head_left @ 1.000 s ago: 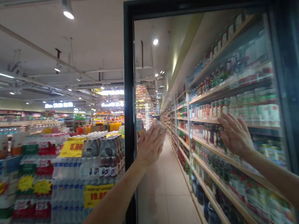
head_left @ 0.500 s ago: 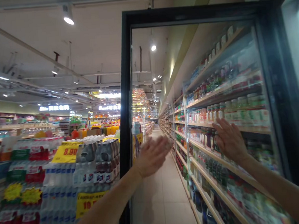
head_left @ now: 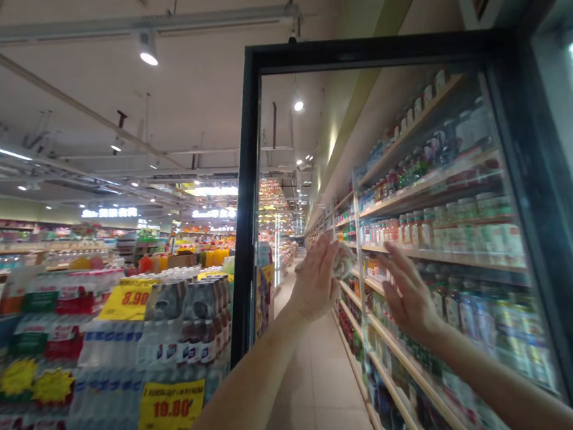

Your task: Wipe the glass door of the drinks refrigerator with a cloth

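Note:
A dark-framed glass door (head_left: 251, 198) stands open in front of me. My left hand (head_left: 315, 286) is pressed around a crumpled pale cloth (head_left: 343, 260) at the middle of the pane. Part of the cloth sticks out past the fingers; the palm hides the rest. Close by on the right, my right hand (head_left: 406, 291) is raised with its fingers apart and holds nothing. Whether its fingertips touch the glass I cannot tell.
Shelves of bottled drinks (head_left: 468, 226) run along the right, seen through the pane. Packs of bottles (head_left: 114, 370) are stacked at left, with yellow price signs (head_left: 170, 409). A tiled aisle floor (head_left: 310, 373) stretches ahead.
My left hand has moved right across the pane with the cloth. My right hand has shifted left and slightly down, so the two hands are nearer each other. The view has tilted up a little.

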`<state>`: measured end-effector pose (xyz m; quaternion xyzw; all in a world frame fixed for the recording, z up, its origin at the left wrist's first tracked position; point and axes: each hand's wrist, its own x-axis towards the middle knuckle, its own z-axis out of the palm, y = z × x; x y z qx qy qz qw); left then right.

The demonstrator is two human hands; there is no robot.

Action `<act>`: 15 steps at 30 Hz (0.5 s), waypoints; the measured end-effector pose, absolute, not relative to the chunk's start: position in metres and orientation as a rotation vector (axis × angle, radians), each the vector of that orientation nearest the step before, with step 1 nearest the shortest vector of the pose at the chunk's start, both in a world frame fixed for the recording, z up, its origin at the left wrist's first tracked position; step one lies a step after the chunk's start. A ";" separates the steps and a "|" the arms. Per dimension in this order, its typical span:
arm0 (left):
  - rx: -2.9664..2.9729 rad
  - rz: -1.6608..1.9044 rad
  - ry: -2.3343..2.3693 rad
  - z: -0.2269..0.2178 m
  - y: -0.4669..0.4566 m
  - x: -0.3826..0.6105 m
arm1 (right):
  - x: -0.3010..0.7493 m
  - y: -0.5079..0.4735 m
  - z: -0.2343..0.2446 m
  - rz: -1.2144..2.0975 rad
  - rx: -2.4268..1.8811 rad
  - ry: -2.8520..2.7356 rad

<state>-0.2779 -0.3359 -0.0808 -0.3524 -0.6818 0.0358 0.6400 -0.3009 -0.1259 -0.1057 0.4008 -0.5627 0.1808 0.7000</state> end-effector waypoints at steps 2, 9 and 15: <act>-0.782 0.039 -1.472 -0.077 -0.334 -0.279 | -0.288 -0.167 -0.103 0.556 1.047 -1.262; -0.346 -0.033 -1.513 -0.102 -0.386 -0.259 | -0.286 -0.244 -0.095 0.526 0.885 -1.319; -0.230 0.060 -1.476 -0.113 -0.390 -0.263 | -0.313 -0.184 -0.056 0.141 0.702 -1.316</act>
